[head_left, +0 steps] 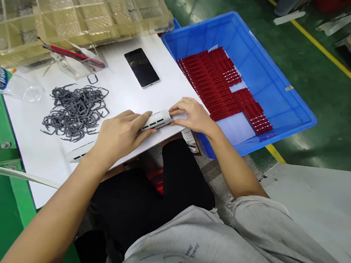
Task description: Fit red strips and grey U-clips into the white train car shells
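Note:
A long white slotted plastic strip (158, 119) lies near the front edge of the white table (119, 95). My left hand (120, 135) lies over the strip's left part, fingers pressed down on it. My right hand (190, 114) grips the strip's right end, fingers curled over it. A pile of grey wire-like clips (74, 112) sits to the left of my left hand. Rows of red parts (220, 85) fill the blue bin (280, 97) just right of my right hand.
A black phone (142, 67) lies face up behind the strip. A clear compartment box (76, 18) stands at the back, with a clear holder of red and black tools (76, 58) before it. A plastic bottle (9, 84) lies at far left. Green floor at right.

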Demonstrator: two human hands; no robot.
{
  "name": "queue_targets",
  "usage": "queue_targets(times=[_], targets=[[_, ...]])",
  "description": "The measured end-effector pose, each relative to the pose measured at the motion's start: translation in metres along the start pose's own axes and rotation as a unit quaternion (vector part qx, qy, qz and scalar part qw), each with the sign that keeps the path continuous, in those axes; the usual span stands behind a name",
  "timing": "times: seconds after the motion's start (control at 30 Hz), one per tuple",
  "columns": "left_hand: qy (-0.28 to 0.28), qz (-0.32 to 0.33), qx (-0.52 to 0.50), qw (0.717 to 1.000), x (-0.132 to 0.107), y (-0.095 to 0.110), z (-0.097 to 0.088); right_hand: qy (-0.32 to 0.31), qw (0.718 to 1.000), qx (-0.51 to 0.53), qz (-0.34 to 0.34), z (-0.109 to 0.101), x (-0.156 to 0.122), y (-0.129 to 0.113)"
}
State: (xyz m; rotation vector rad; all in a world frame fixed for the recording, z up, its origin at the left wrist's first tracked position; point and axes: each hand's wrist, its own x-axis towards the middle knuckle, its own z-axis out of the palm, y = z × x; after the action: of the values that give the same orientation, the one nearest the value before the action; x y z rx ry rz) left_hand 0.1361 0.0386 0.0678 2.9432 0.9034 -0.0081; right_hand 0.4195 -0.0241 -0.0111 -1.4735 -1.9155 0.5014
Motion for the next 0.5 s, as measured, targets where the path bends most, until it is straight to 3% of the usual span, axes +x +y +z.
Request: queue_targets(times=[0.27,0.5], targets=[[-0.004,-0.011,0.020,1.000,0.001,-0.004,-0.001,0.006,1.000,0.009,0.003,0.000,0.002,-0.001],[-0.017,-0.002,0.016,1.000,0.005,0.004,0.011,0.007,1.000,0.016,0.012,0.000,0.000,-0.001]])
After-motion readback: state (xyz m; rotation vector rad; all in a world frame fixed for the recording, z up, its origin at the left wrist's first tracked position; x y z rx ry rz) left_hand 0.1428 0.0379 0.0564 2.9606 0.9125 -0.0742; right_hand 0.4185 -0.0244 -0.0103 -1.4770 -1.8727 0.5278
